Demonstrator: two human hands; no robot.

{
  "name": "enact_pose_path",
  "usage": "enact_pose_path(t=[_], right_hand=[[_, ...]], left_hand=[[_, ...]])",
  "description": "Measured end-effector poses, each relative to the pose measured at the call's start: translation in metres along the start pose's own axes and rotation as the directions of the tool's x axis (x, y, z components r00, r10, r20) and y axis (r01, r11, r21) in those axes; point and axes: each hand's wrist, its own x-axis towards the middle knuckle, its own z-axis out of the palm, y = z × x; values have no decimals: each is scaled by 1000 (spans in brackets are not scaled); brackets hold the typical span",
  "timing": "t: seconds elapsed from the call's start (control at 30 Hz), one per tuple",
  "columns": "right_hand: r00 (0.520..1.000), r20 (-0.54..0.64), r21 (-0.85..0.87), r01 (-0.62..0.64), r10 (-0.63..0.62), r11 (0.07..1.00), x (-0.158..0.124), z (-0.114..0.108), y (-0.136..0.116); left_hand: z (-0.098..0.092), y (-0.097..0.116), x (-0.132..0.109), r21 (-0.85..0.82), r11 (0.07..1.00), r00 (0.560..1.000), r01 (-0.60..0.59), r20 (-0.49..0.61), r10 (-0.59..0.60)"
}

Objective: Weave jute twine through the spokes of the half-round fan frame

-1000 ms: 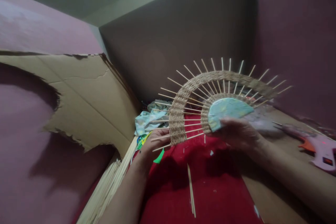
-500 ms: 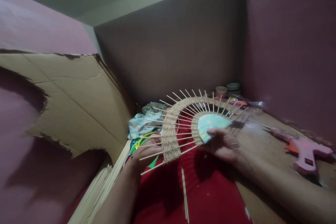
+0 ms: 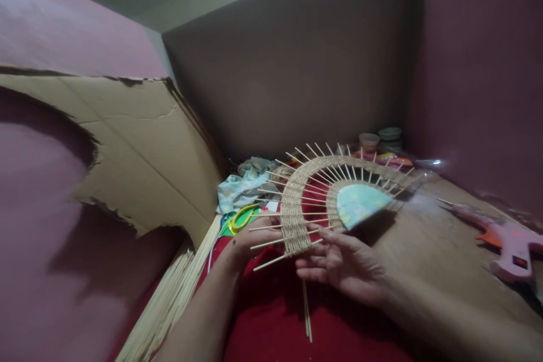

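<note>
A half-round woven piece of tan cord on thin wooden sticks fans out from a pale blue-green half disc. It hovers tilted over a red cloth. My left hand grips its lower left edge from beneath, fingers curled round the sticks. My right hand lies just below the woven band with fingers stretched out, the tips near the stick ends, holding nothing. Two loose sticks rest on the red cloth under the hands.
A torn cardboard sheet leans at the left, with a bundle of long sticks at its foot. A pink glue gun lies at the right on the brown surface. Crumpled cloth, yellow-handled scissors and small pots sit behind.
My right hand let go of the blue-green half disc and slid down and left, fingers spreading under the woven band. The piece tipped flatter and lower than a second ago.
</note>
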Motion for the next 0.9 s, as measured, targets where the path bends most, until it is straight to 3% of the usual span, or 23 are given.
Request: enact_pose_path(t=[0.1, 0.3, 0.47, 0.6, 0.77, 0.9], right_hand=[[999, 41, 19, -12, 11, 1000, 0, 3, 4], [998, 67, 81, 10, -16, 997, -1, 3, 6], [999, 14, 48, 47, -47, 998, -3, 5, 11], [998, 2, 17, 66, -67, 998, -3, 6, 11], [997, 24, 12, 72, -72, 997, -2, 5, 10], [997, 48, 25, 67, -68, 997, -3, 3, 10]], left_hand=[[4, -2, 3, -70, 997, 991, 25, 135, -15], [12, 2, 5, -32, 997, 986, 66, 155, -60], [12, 10, 4, 40, 999, 985, 33, 168, -39], [-6, 10, 1, 28, 996, 973, 81, 213, -85], [-40, 18, -10, 229, 961, 943, 153, 258, -211], [-60, 28, -24, 296, 954, 955, 56, 263, -137]])
